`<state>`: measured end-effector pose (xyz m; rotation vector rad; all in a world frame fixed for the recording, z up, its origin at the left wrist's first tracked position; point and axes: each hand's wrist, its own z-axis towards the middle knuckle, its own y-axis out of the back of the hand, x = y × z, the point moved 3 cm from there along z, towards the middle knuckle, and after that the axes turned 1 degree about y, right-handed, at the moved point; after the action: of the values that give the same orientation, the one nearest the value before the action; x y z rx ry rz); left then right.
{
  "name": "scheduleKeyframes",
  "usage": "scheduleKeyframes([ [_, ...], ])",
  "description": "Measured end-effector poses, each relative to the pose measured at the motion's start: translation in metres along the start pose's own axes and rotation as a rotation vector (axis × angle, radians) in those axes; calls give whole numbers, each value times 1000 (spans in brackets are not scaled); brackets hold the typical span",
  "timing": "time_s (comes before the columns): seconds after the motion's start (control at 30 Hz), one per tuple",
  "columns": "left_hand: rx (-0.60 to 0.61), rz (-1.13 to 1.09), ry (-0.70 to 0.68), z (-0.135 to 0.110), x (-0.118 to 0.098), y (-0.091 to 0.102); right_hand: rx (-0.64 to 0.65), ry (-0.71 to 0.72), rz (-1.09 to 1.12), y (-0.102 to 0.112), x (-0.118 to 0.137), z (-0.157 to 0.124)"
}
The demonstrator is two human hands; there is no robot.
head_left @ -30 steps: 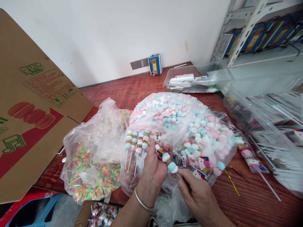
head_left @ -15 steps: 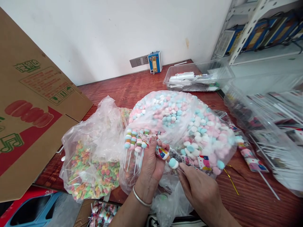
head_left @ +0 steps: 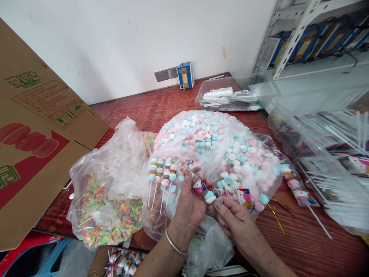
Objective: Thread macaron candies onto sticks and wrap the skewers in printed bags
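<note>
My left hand (head_left: 187,204), with a silver bangle on the wrist, is closed round a candy skewer (head_left: 204,190) whose blue candy end sticks out to the right. My right hand (head_left: 232,220) pinches the skewer's stick just below that blue candy. Several finished candy skewers (head_left: 161,175) on white sticks lie on plastic just left of my left hand. Behind both hands rests a big clear bag of pink, blue and white candies (head_left: 219,150). A smaller clear bag of coloured ring candies (head_left: 111,207) lies to the left.
A large brown cardboard box (head_left: 37,130) leans at the left. On the red wooden table (head_left: 161,107) stand a clear plastic tray (head_left: 236,94) at the back and clear bags of sticks and wrappers (head_left: 323,154) at the right. A wrapped skewer (head_left: 300,194) lies beside them.
Both hands have shifted slightly left and closer together; my right fingers have moved up to the stick right under the blue candy. The view has drifted a little.
</note>
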<state>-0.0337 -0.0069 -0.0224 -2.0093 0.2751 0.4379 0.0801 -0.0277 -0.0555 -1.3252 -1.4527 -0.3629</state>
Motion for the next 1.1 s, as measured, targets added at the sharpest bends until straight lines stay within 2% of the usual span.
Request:
scheduleKeyframes([
  [0.13, 74, 50, -9, 3, -13, 1, 34, -102, 149, 3, 3, -3],
  [0.23, 33, 18, -20, 6, -18, 1, 156, -233, 210, -1, 2, -10],
  [0.27, 8, -6, -20, 7, -18, 1, 177, -236, 185, -1, 1, -12],
  [0.33, -57, -62, 5, 10, -18, 1, 166, -111, 1, 1, 1, -13],
  [0.43, -167, -111, 42, 10, -13, 0, 45, 324, -539, 4, 8, -14],
  [0.5, -192, -84, 17, 8, -6, 0, -38, 567, -872, 3, 11, -14],
  [0.57, -146, -23, -7, 4, 4, -1, -100, 682, -1066, 1, 14, -13],
  [0.63, -73, 32, 13, 0, 14, -1, -136, 711, -1144, -1, 17, -10],
  [0.73, -56, 66, 17, -1, 14, 1, -134, 659, -1099, -1, 23, -5],
  [0.87, -118, 75, -84, 8, -7, 3, -33, 444, -813, 1, 23, -6],
  [0.93, -101, 75, -109, 9, -11, 2, 8, 322, -660, 1, 17, -7],
  [1.0, -54, 113, -107, 6, -5, 1, -1, 248, -568, 1, 12, -6],
  [1.1, 16, 231, -26, -4, 16, 1, -79, 293, -512, 1, 10, -1],
])
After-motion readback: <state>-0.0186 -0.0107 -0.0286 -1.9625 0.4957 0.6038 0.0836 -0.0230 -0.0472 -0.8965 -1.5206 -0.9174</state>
